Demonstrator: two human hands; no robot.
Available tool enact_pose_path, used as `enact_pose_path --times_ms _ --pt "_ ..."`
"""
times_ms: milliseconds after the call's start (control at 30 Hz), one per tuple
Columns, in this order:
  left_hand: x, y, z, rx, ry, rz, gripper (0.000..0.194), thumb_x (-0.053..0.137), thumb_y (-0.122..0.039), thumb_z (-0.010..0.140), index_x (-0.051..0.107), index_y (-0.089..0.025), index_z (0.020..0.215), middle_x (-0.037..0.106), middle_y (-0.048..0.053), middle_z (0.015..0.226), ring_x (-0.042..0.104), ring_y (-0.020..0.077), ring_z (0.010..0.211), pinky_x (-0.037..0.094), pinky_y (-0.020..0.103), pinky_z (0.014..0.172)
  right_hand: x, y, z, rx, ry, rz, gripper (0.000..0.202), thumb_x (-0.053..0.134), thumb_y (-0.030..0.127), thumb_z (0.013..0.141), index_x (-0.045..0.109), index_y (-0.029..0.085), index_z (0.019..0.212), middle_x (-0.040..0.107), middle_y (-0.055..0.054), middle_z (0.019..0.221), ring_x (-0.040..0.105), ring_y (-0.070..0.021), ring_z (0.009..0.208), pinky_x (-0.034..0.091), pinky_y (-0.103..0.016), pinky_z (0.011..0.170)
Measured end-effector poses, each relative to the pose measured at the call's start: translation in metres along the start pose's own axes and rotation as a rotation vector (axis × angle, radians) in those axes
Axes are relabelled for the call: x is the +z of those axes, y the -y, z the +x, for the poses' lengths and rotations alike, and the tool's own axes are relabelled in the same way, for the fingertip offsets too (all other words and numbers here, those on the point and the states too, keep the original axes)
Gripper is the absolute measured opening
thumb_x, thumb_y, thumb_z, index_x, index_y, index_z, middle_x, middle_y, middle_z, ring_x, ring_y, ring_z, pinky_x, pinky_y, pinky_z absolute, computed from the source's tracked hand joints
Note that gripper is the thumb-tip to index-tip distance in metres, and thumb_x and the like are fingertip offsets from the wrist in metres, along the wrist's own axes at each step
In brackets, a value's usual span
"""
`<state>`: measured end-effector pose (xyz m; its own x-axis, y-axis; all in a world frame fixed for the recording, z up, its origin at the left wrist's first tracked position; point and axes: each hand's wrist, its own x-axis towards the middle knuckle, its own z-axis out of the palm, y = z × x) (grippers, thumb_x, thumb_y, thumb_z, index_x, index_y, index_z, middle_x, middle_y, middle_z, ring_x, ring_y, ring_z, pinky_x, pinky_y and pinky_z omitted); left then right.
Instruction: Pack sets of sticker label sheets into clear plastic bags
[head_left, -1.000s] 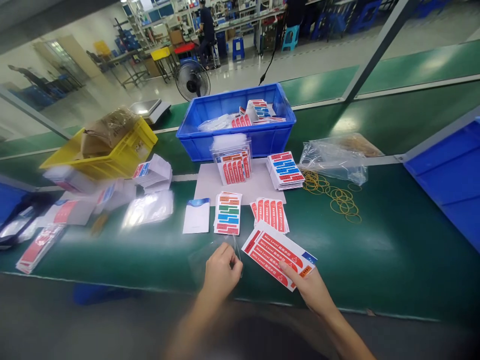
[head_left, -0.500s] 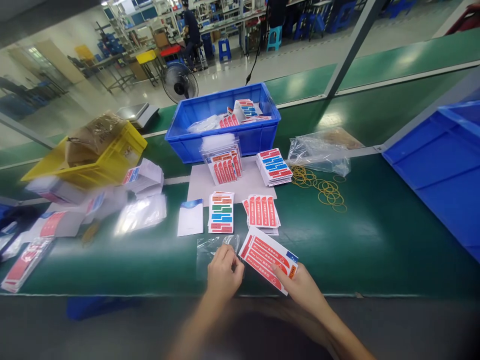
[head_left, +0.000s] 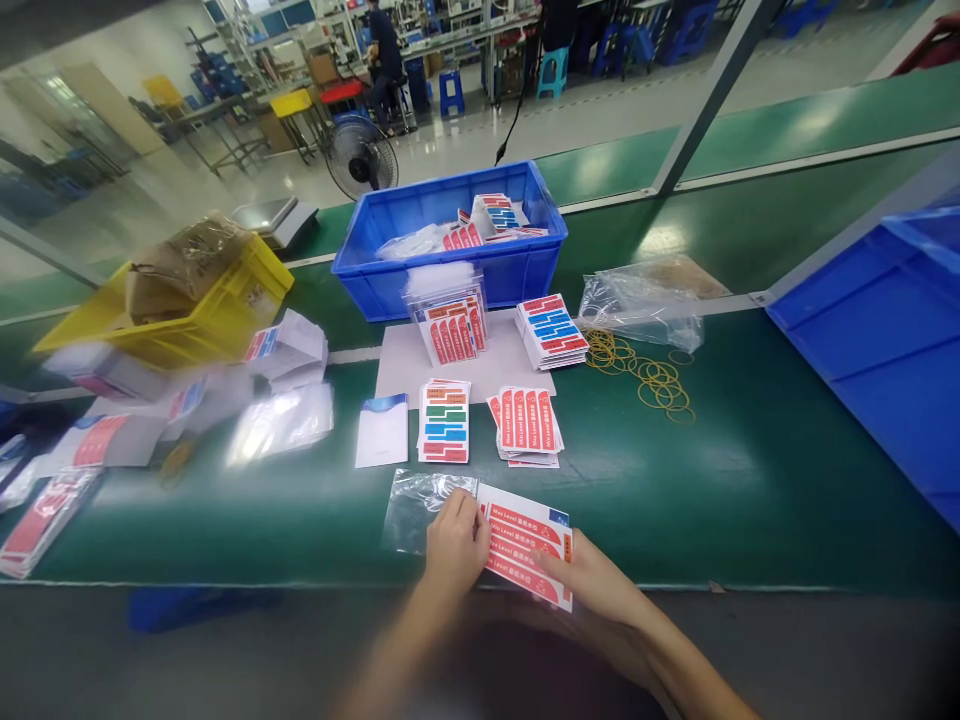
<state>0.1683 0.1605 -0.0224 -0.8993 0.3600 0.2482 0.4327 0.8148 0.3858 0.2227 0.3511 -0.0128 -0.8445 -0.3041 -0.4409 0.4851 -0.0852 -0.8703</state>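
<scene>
My right hand point(head_left: 600, 575) is closed on a few red-and-white label cards point(head_left: 525, 545), its thumb on top. Against their left edge is my left hand point(head_left: 456, 540), fingers pinched together at the opening side of a clear plastic bag point(head_left: 416, 510) lying on the green table. Beyond my hands sit a white card with a blue top point(head_left: 382, 432), a stack of multicoloured label cards point(head_left: 444, 425) and a stack of red label cards point(head_left: 527, 425).
A blue bin point(head_left: 450, 285) with cards stands behind filled bags point(head_left: 454, 325) and a card stack point(head_left: 553, 330). Rubber bands point(head_left: 660, 385) and plastic bags point(head_left: 645, 300) lie right, near a large blue bin point(head_left: 885, 340). Left are a yellow bin point(head_left: 187, 335) and scattered papers point(head_left: 120, 440).
My right hand has brought the cards left and turned them flatter, so their left edge now meets my left hand at the bag. My left hand has shifted slightly right.
</scene>
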Motion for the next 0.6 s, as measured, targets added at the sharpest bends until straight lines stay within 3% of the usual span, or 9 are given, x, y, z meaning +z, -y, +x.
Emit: enact_pose_path --times_ms 133,333,600 --pt "0.0032 0.0 -0.002 0.065 -0.026 -0.061 0.017 0.042 -0.008 0.084 0.046 -0.02 0.072 0.053 0.002 0.073 0.054 0.0146 0.069 0.044 0.024 0.063 0.0021 0.0046 -0.0008 0.061 0.026 0.057 0.04 0.064 0.05 0.078 0.06 0.013 0.093 0.069 -0.004 0.067 0.063 -0.0157 0.052 0.05 -0.024 0.046" --pt "0.0005 0.0046 0.0012 0.011 -0.092 -0.037 0.017 0.044 -0.008 0.084 0.046 -0.02 0.071 0.055 0.003 0.074 0.055 0.0154 0.071 0.045 0.026 0.066 0.0009 0.0021 0.0016 0.117 -0.023 0.023 0.032 0.064 0.043 0.079 0.056 0.014 0.089 0.068 -0.002 0.064 0.065 -0.0157 0.053 0.05 -0.022 0.044" --pt "0.0023 0.0063 0.0011 0.099 -0.04 -0.099 0.014 0.045 -0.011 0.086 0.049 -0.02 0.076 0.058 0.003 0.079 0.058 0.0151 0.075 0.048 0.025 0.069 0.0008 0.0059 0.0022 0.093 0.022 0.053 0.034 0.067 0.045 0.076 0.056 0.014 0.086 0.068 -0.002 0.066 0.065 -0.0147 0.052 0.049 -0.022 0.044"
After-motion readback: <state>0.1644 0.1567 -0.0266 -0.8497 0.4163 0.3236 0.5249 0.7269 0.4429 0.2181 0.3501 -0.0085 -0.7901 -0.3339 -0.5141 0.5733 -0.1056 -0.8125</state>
